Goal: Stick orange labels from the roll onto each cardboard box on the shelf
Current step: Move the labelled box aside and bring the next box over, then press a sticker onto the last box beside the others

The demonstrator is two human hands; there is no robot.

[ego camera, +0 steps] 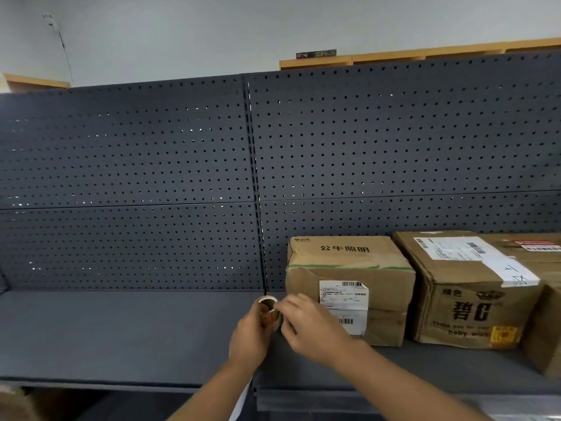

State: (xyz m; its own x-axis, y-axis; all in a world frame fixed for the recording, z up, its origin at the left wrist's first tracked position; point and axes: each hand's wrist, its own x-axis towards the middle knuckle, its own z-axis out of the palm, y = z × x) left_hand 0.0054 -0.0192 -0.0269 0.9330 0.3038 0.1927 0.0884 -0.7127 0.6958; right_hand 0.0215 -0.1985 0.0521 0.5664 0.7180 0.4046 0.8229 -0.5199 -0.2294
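Just beside a creased cardboard box (349, 287), left hand (247, 338) grips the cylindrical label roll (268, 312); right hand (312, 325) fingers pinch its edge.

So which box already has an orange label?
The middle box, with the black crown print: an orange label sits at its front's lower right. The left box shows only white ones.

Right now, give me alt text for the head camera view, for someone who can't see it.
A person's left hand holds a roll of orange labels while the right hand picks at it, above a dark shelf. Cardboard boxes stand to the right: the nearest box shows only white labels, the next box has an orange label.
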